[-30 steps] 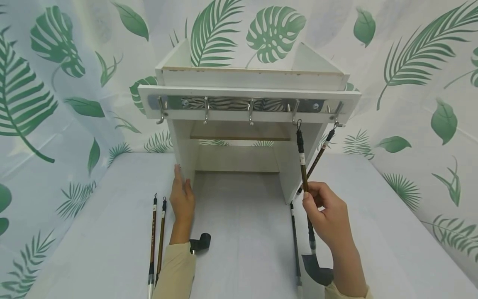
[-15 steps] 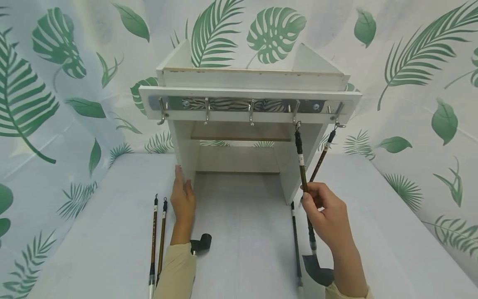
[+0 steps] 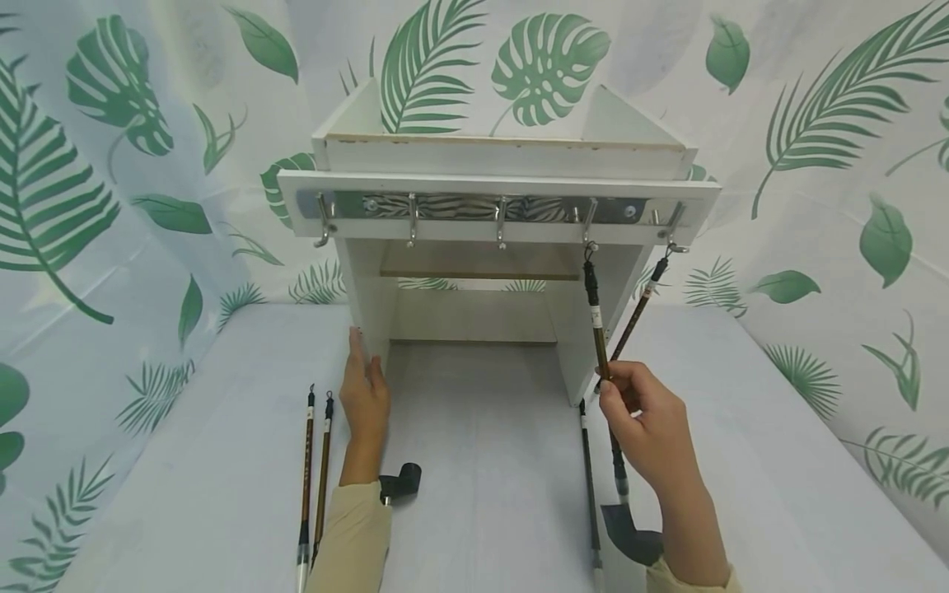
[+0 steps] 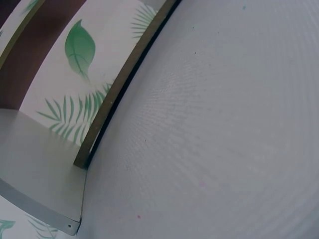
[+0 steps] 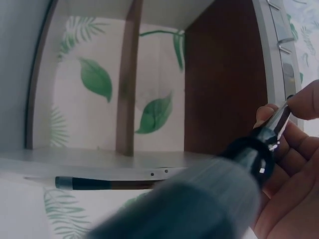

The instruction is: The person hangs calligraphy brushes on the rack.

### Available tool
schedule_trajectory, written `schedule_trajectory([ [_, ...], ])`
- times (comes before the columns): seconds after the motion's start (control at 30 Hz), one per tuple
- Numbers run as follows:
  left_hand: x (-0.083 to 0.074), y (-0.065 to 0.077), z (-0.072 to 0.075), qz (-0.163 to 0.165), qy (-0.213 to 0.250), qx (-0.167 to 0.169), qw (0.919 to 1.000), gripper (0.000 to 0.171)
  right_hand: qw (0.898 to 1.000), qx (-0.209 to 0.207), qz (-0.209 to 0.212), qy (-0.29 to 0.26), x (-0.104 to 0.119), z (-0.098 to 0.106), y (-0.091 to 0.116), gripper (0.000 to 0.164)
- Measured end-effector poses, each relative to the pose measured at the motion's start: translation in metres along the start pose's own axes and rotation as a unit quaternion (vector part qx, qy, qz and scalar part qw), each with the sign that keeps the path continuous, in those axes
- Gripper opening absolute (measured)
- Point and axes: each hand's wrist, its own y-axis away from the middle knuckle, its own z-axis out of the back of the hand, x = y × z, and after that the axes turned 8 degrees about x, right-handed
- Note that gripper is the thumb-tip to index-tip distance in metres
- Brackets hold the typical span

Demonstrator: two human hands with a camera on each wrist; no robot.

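My right hand [image 3: 648, 420] pinches a calligraphy brush [image 3: 597, 317] by its brown handle between thumb and fingers. The brush hangs nearly upright, its top loop overlapping the lower tip of the fourth hook [image 3: 589, 222]. In the right wrist view the brush [image 5: 199, 194] is large and blurred. Another brush [image 3: 642, 309] hangs tilted from the far right hook [image 3: 673, 226]. My left hand [image 3: 366, 403] lies with straight fingers along the left side panel [image 3: 368, 288] of a white cabinet. The left wrist view shows no hand, only the cabinet's lower part and the tabletop.
Two brown brushes [image 3: 306, 469] lie on the white tabletop [image 3: 482, 461] left of my left arm. A dark brush [image 3: 588, 486] lies by the cabinet's right front corner. The hook rail [image 3: 460, 207] runs across the cabinet's front. Leaf-print cloth [image 3: 815, 148] hangs behind.
The held brush's loop end has shifted slightly left and down at the fourth hook. Both hands stay nearly in place.
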Motion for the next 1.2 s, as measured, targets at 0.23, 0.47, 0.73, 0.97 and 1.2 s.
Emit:
schedule_trajectory([
  [0.23, -0.0006, 0.0003, 0.0002, 0.002, 0.004, 0.002, 1.0000, 0.051, 1.000, 0.013, -0.012, -0.003, -0.0023, -0.0013, -0.0006, 0.012],
  [0.47, 0.0001, 0.0002, 0.0000, 0.001, 0.005, 0.001, 1.0000, 0.050, 1.000, 0.019, -0.011, 0.000, -0.0049, -0.0032, -0.0008, 0.012],
  [0.73, 0.0016, 0.0003, -0.0005, -0.001, 0.005, 0.001, 1.0000, 0.050, 0.999, 0.034, -0.025, 0.006, -0.0057, -0.0050, -0.0013, 0.013],
  [0.97, 0.0008, 0.0007, 0.0000, 0.000, 0.002, 0.002, 1.0000, 0.050, 0.998, 0.045, -0.034, 0.014, -0.0057, -0.0072, -0.0015, 0.015],
  [1.2, 0.0001, 0.0008, 0.0009, -0.001, 0.002, 0.001, 1.0000, 0.050, 0.998, 0.058, -0.028, 0.013, -0.0054, -0.0075, -0.0023, 0.017],
])
